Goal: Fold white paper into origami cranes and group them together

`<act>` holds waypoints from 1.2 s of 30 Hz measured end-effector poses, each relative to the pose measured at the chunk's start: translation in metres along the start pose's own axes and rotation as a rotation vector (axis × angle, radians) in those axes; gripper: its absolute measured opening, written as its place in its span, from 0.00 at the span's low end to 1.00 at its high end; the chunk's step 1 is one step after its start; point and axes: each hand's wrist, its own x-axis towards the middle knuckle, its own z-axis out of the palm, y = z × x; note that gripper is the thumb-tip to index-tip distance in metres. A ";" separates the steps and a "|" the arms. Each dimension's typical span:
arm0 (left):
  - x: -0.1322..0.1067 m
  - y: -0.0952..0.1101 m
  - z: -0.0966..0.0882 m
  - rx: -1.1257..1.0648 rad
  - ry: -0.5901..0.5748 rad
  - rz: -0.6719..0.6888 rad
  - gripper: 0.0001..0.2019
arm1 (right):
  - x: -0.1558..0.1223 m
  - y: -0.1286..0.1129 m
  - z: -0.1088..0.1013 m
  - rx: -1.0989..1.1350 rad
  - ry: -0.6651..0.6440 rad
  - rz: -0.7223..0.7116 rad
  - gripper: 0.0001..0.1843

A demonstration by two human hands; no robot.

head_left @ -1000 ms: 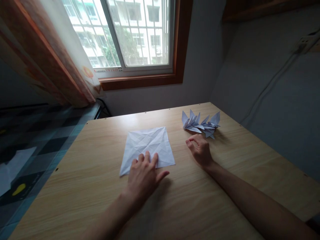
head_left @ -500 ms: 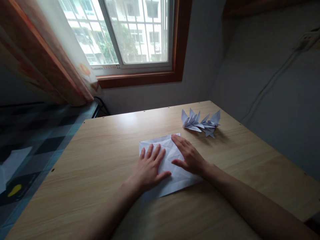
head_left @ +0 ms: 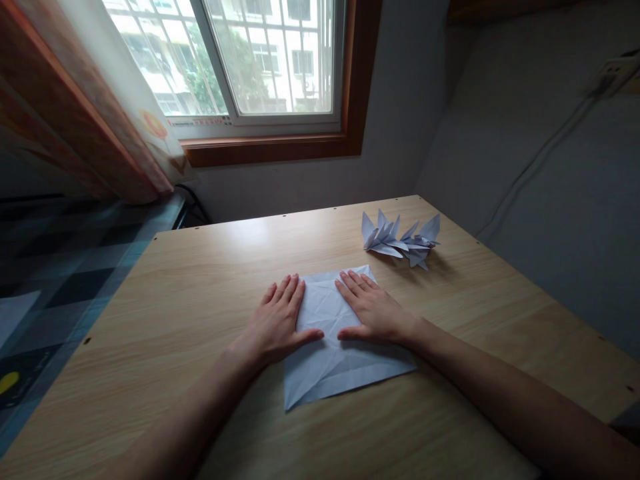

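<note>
A creased sheet of white paper [head_left: 325, 310] lies on the table [head_left: 225, 267] at my twelve o'clock. My left hand [head_left: 277, 325] rests at its nine o'clock edge, my right hand [head_left: 374, 311] at its two, both opened flat, thumbs out, gripping nothing. Spiky folded-paper pieces [head_left: 393, 241] sit beyond, toward one o'clock.

Straight to the pale wood-grain tabletop [head_left: 235, 280]: carrying a creased white sheet [head_left: 326, 310], spread flat near the middle, and, farther back to the right, bearing a spiky cluster of folded paper [head_left: 387, 249], near but apart!
</note>
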 end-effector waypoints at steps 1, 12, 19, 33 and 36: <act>0.000 -0.005 0.000 0.005 0.008 -0.018 0.55 | -0.003 0.003 0.001 -0.004 0.021 0.016 0.56; -0.011 -0.029 0.003 0.013 0.044 -0.050 0.49 | -0.047 0.034 -0.005 0.077 0.086 0.074 0.45; -0.022 -0.026 0.004 -0.014 0.126 -0.153 0.44 | -0.045 0.040 -0.001 0.273 0.258 0.235 0.43; -0.024 -0.018 0.002 -0.032 0.144 -0.201 0.41 | -0.006 0.025 -0.013 0.402 0.225 0.407 0.44; -0.024 -0.018 0.001 -0.041 0.141 -0.206 0.41 | -0.005 0.023 -0.011 0.489 0.272 0.470 0.43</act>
